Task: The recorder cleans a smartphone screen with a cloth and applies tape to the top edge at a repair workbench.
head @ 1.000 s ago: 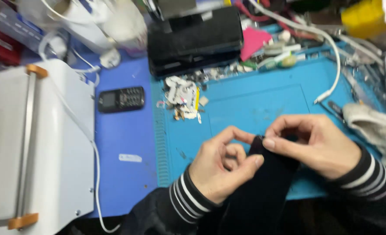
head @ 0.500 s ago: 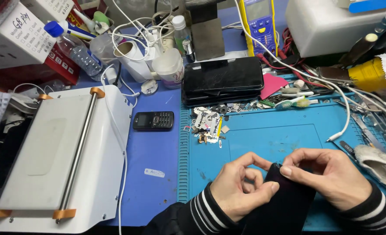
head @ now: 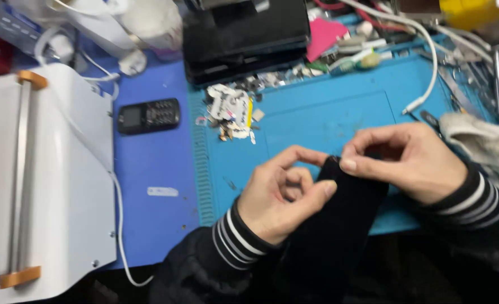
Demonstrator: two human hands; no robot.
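- Holding the black slab-shaped device (head: 339, 225) over the near edge of the blue work mat (head: 328, 112), we keep both hands at its far end.
- Our left hand (head: 277, 197) is clamped on the device's left edge, thumb pressed against the side, fingers curled above it.
- Our right hand (head: 407, 160) pinches the top right corner, thumb on the face; whether the fingertips behind it meet the casing, we cannot tell.
- For clean handling, we judge it best to brace the device with the left hand and let only the right fingertips work the corner, with light pressure.
- A pile of small scrap parts (head: 232, 112) lies on the mat's far left; a small black keypad phone (head: 148, 115) lies just left of the mat.
- A white cable (head: 430, 73) crosses the mat's far right corner, well apart from the hands.
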